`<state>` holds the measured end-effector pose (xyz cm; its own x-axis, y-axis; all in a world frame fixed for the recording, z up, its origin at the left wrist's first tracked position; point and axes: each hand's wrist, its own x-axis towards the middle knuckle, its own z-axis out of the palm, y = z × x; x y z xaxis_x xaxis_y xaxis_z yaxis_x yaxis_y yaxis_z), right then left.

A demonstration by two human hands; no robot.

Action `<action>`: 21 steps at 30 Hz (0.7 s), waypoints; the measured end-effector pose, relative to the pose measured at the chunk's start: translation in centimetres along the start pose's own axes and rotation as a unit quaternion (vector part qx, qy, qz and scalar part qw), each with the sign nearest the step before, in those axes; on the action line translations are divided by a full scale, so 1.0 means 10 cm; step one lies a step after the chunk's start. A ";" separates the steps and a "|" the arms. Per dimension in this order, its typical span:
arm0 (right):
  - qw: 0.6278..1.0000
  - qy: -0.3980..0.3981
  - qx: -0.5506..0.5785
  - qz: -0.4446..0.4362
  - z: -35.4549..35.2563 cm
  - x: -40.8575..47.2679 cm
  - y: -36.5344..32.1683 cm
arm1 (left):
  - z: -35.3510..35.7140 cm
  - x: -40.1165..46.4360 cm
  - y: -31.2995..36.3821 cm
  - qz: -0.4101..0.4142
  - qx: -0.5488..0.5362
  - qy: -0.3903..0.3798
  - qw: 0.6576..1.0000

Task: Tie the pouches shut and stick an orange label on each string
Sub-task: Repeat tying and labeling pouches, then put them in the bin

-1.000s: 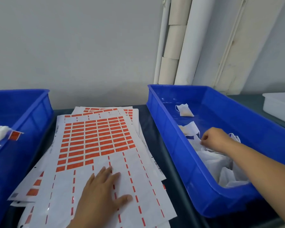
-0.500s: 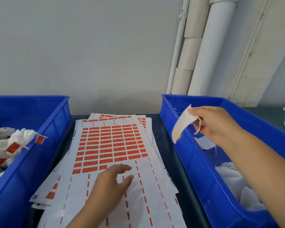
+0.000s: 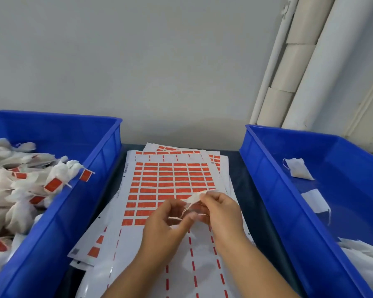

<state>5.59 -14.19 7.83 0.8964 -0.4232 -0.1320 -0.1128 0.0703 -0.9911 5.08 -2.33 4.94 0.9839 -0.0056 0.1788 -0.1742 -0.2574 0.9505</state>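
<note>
- Pouches tied and labelled fill the left bin (image 3: 78, 181) — the goal for this one.
- Left hand (image 3: 166, 229) pinches at the string, I judge; right hand (image 3: 220, 214) pinches the pouch (image 3: 194, 197) over the label sheets (image 3: 172, 181).
- Pull the loop snug at the neck, keeping a free tail for a label.
- Right bin (image 3: 267, 168) holds loose pouches — dark table, grey wall, white pipes.

two blue bins (image 3: 99, 168) (image 3: 267, 168) wall in the label sheets (image 3: 172, 177); open room remains above the sheets.
</note>
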 end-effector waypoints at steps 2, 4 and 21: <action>1.000 -0.016 0.009 -0.025 0.03 -0.01 0.09 | 0.02 0.02 -0.04 0.019 0.060 0.009 0.998; 0.999 -0.011 -0.003 -0.042 0.06 0.02 0.17 | 0.01 0.04 -0.08 0.025 0.097 0.028 0.995; 0.861 -0.059 -0.303 -0.405 -0.15 0.08 0.41 | -0.06 -0.01 -0.07 0.067 0.177 -0.014 0.982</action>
<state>5.19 -15.55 3.68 0.8196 -0.0155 0.5728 0.3980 -0.7036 -0.5887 5.08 -1.60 4.45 0.9547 -0.0871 0.2844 -0.2816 -0.5729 0.7698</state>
